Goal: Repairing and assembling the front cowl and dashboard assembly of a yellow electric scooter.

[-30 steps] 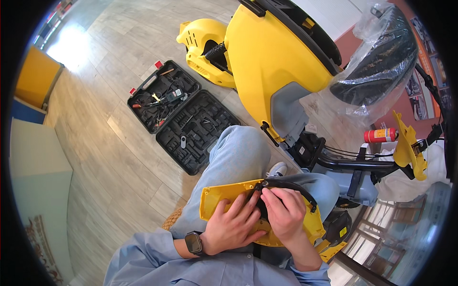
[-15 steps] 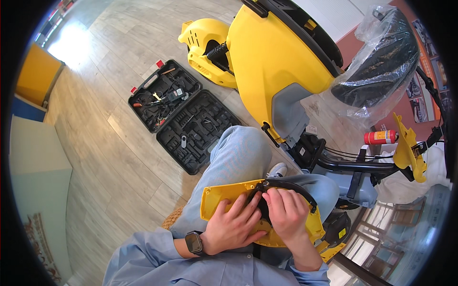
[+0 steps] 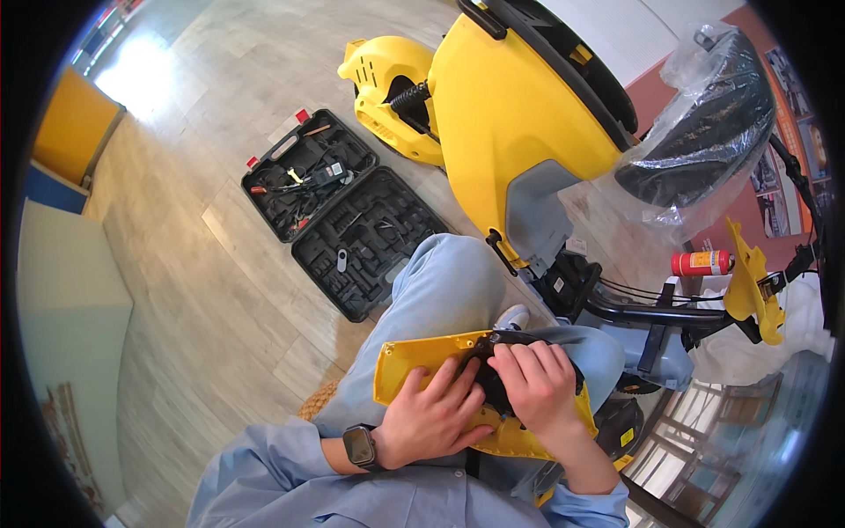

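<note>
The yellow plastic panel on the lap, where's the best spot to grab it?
Probably grip the flat yellow plastic panel by its bare left end, coming from the left: that end sticks out free past the left hand, while the right hand and a black part cover the middle.

Clear plastic bag [image 3: 704, 132] wraps black seat, upper right of frame. Small white label [image 3: 576, 245] on floor, centre-right. Dark square smartwatch screen [image 3: 359, 445] on left wrist, lower centre. Pics/posters [image 3: 788, 141] on wall, far right edge, blurry.
</note>
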The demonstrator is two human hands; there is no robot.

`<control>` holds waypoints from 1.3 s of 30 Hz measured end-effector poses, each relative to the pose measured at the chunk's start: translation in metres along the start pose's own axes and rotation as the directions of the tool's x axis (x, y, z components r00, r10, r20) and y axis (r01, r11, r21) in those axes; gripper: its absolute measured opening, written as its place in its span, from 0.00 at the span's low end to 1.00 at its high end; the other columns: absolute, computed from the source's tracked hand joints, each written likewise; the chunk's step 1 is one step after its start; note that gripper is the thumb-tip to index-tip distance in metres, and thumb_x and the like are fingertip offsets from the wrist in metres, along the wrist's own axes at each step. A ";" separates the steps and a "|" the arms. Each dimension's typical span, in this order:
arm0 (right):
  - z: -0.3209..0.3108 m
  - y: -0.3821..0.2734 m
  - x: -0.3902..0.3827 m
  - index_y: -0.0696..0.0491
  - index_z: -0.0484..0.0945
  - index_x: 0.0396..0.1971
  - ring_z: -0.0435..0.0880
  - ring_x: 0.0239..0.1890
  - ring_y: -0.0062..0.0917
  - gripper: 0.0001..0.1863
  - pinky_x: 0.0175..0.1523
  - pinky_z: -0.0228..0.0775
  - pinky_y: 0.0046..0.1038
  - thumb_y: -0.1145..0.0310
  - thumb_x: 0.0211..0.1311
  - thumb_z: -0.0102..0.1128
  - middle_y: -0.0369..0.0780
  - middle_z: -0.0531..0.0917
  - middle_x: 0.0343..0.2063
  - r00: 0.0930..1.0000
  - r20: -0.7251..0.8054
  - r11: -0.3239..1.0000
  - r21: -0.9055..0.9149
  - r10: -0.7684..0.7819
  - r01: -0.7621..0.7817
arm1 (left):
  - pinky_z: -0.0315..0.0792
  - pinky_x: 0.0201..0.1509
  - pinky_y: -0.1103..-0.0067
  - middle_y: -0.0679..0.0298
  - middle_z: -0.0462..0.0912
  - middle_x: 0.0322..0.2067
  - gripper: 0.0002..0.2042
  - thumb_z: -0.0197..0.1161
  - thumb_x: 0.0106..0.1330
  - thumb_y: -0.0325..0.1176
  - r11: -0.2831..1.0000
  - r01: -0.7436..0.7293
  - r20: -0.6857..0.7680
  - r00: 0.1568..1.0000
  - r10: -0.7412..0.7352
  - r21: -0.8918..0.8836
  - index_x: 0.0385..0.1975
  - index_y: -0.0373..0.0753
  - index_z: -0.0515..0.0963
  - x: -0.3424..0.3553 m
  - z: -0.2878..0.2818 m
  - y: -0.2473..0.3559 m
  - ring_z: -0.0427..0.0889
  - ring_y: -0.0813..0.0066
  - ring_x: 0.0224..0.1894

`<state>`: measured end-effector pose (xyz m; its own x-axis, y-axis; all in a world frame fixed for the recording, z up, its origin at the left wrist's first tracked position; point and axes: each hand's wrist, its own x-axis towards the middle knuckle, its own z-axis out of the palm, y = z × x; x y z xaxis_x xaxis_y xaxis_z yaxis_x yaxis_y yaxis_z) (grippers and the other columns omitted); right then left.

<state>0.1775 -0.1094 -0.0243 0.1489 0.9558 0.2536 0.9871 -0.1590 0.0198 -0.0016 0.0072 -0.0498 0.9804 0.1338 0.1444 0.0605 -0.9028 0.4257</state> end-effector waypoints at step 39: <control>-0.011 0.027 0.017 0.44 0.81 0.34 0.74 0.35 0.22 0.04 0.40 0.62 0.30 0.62 0.63 0.66 0.30 0.71 0.30 0.928 0.142 0.923 -0.131 -0.345 0.363 | 0.72 0.56 0.63 0.52 0.81 0.66 0.29 0.59 0.74 0.67 1.000 0.005 0.007 1.000 -0.005 -0.005 0.51 0.44 0.80 -0.005 0.008 0.002 0.75 0.59 0.68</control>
<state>0.2063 -0.1002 -0.0087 -0.1936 0.9768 0.0913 0.9569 0.1675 0.2372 -0.0046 0.0013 -0.0572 0.9813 0.1354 0.1365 0.0643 -0.9002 0.4308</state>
